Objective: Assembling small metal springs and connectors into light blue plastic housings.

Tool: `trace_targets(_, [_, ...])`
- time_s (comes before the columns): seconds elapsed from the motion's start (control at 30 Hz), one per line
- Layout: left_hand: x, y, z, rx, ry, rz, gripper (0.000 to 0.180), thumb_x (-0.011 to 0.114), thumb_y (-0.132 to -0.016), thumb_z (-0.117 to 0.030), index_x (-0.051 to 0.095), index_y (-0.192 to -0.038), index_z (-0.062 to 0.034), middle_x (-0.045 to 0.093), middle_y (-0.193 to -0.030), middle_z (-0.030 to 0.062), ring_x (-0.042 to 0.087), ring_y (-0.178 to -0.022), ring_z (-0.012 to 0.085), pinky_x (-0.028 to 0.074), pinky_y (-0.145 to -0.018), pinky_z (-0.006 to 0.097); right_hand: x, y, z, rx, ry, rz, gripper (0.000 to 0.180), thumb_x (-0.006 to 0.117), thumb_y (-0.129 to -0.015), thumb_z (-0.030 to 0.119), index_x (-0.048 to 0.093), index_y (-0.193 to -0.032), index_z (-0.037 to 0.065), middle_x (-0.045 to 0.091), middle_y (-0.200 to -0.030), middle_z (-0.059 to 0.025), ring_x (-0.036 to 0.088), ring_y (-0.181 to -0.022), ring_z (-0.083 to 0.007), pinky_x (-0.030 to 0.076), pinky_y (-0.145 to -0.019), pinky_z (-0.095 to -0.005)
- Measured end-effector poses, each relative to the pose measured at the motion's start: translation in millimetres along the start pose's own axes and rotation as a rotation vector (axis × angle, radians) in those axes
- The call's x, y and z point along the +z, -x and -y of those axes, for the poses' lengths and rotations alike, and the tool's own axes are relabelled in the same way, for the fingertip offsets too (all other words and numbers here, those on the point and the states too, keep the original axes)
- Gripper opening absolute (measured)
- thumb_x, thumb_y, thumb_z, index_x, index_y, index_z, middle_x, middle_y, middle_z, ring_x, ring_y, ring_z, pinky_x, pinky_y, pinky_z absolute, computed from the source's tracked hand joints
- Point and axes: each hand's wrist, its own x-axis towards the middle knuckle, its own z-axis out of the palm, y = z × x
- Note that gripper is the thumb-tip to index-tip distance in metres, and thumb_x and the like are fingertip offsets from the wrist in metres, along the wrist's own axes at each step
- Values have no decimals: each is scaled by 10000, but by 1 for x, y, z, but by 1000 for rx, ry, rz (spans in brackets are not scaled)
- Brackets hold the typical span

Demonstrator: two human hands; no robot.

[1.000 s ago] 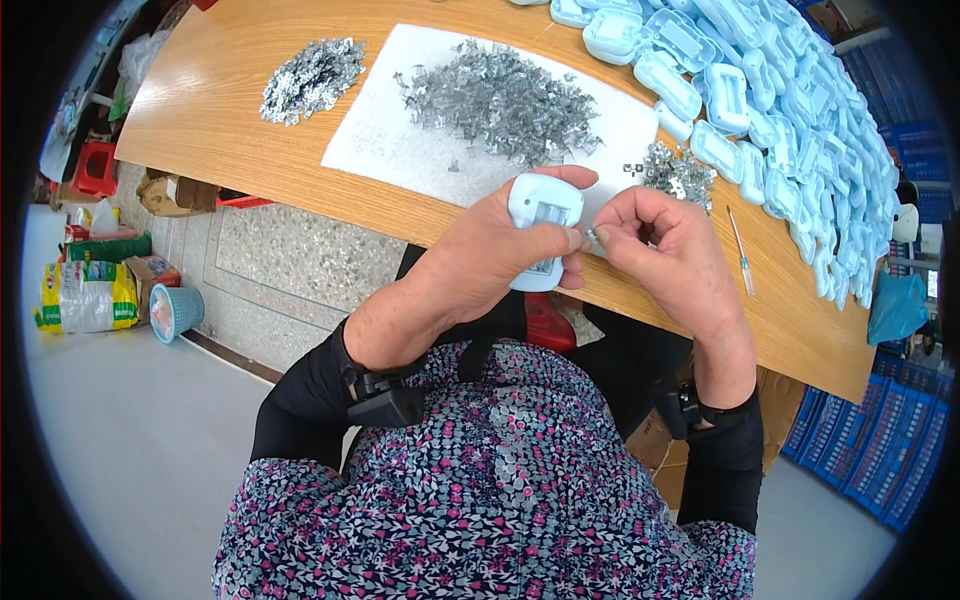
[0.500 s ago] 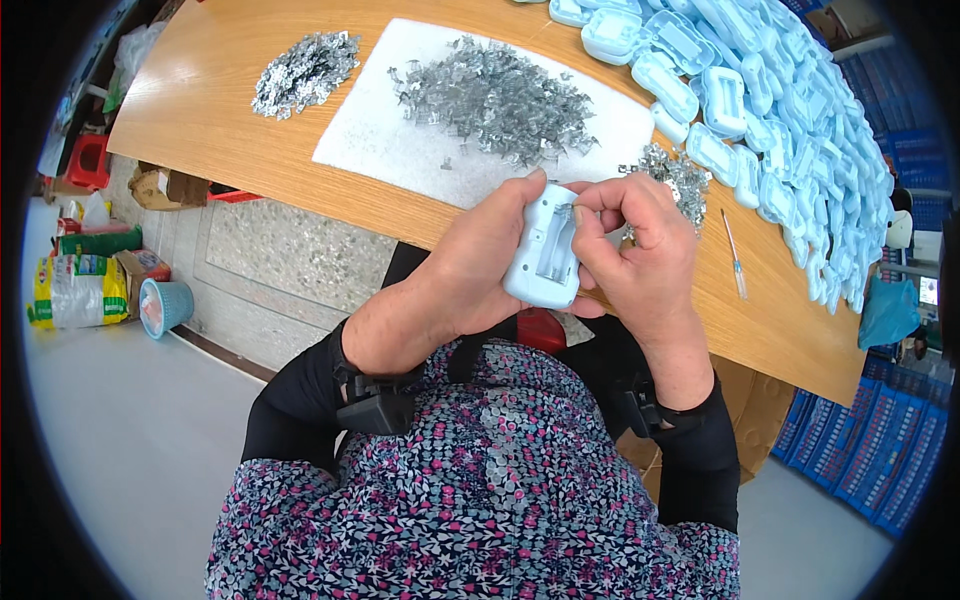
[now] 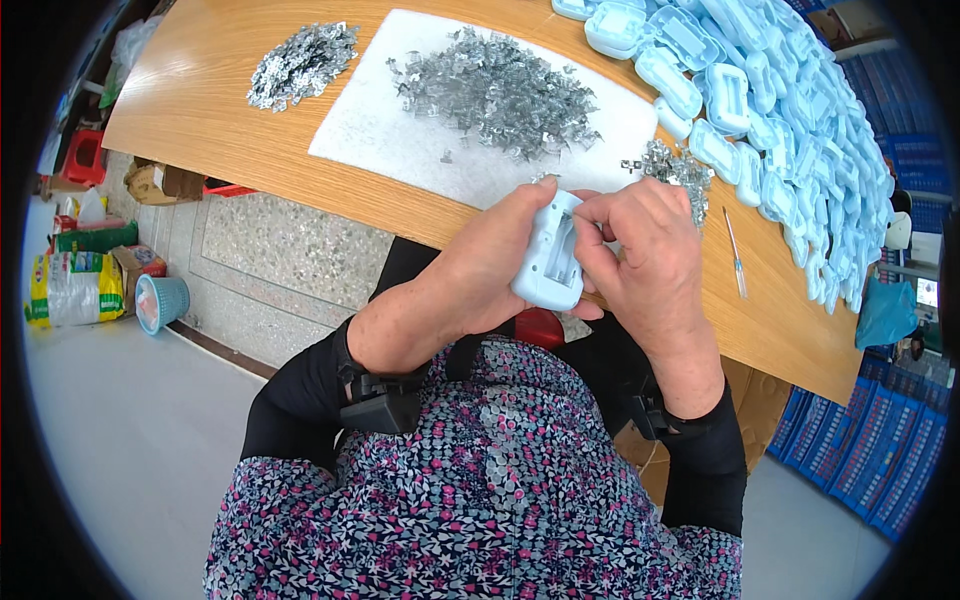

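"Two hands are on it; what has each got?"

"The bare left hand (image 3: 490, 265) is wrapped round a pale-blue, rounded plastic casing (image 3: 545, 262), thumb along its upper left edge, the other fingers behind. The bare right hand (image 3: 648, 250) bends thumb and forefinger close together at the long recess. Their tips are hidden, so I can't tell how wide the gap is, or whether they have hold of anything."

"And where is the casing?"

"Held up, tilted, by the near edge of the light-brown wooden surface (image 3: 200, 115), on this side of the white, flat, foam-like sheet (image 3: 360, 135)."

"How would it handle?"

"Light, I'd judge, and stiff. The shell looks smooth and curved, so it may slide in dry fingers. I'd take it by the long outer sides, palm behind, leaving the recess free. The thin rims inside are probably its weakest part; no squeezing there."

"The small, shiny silver metal pieces (image 3: 500, 95) heaped on the sheet?"

"Thin and stiff by the look of them, likely to tangle and perhaps sharp-edged. Fingertips only, one flat face to each. The smaller heap of silver metal pieces (image 3: 678, 172) lies nearest the right hand."
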Motion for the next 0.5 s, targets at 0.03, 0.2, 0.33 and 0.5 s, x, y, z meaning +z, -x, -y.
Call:
trace_targets(0.03, [0, 1, 0, -5, -22, 3, 496, 227, -1067, -386, 471, -1307, -26, 620, -1186, 137, 679, -1015, 272, 634, -745, 478, -1, 0, 1, 2, -2, 0, 143, 720, -697, 84, 641, -815, 67, 580, -775, -63, 573, -781, -283, 435, -755, -391])
trace_targets(0.2, [-6, -1, 1, 9, -79, 65, 551, 202, -1063, -402, 442, -1391, -31, 629, -1184, 131, 683, -1003, 253, 633, -734, 444, -4, 0, 6, -25, -7, -36, 150, 717, -701, 70, 634, -826, 76, 635, -846, -46, 579, -798, -267, 434, -771, -389])
trace_targets(0.33, [-9, -3, 3, 73, -76, 155, 577, 201, -1059, -404, 399, -1456, -34, 638, -1165, 129, 686, -981, 235, 631, -721, 423, -6, 2, 6, -39, -18, -45, 158, 718, -698, 64, 635, -832, 83, 657, -886, -37, 585, -813, -260, 432, -782, -387])
trace_targets(0.5, [-9, -3, 1, 80, -68, 153, 588, 194, -1058, -399, 368, -1480, -28, 660, -1064, 128, 698, -870, 214, 629, -696, 405, -11, 6, 8, 118, -171, -59, 200, 716, -690, 61, 655, -880, 67, 650, -895, -62, 593, -823, -277, 447, -768, -389])
